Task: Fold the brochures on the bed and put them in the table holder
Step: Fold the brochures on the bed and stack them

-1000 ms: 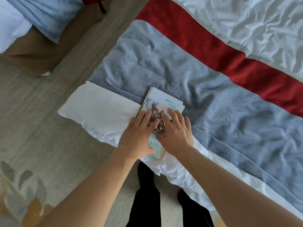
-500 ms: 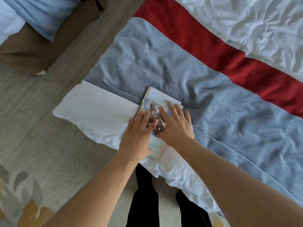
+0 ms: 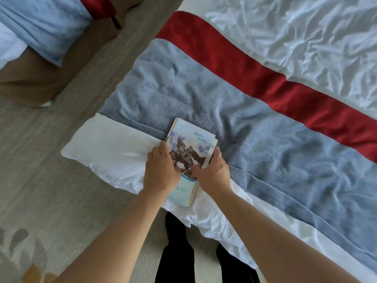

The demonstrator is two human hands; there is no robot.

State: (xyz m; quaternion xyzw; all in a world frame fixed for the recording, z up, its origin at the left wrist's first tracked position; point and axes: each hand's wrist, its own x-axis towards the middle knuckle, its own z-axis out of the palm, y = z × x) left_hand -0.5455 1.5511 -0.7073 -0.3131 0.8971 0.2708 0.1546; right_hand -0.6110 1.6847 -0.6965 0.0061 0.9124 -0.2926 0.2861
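A small stack of folded brochures [image 3: 190,149] lies on the bed's near corner, half on the white sheet [image 3: 114,148], half on the grey-blue bed runner [image 3: 204,94]. The top one shows a horse-and-rider statue and green writing. My left hand [image 3: 161,170] grips the stack's left edge, fingers curled under it. My right hand [image 3: 212,172] clasps the right edge, thumb lying across the cover. No table holder is in view.
A red stripe [image 3: 255,72] and rumpled white bedding [image 3: 306,31] lie beyond the runner. A second bed with a brown base [image 3: 47,78] stands at the upper left across a carpeted aisle [image 3: 40,190]. My dark-trousered legs [image 3: 177,252] stand at the bed's edge.
Both hands were pressing flat on top of the brochures; now they have slid apart to the stack's left and right edges and closed on it. The cover picture is uncovered.
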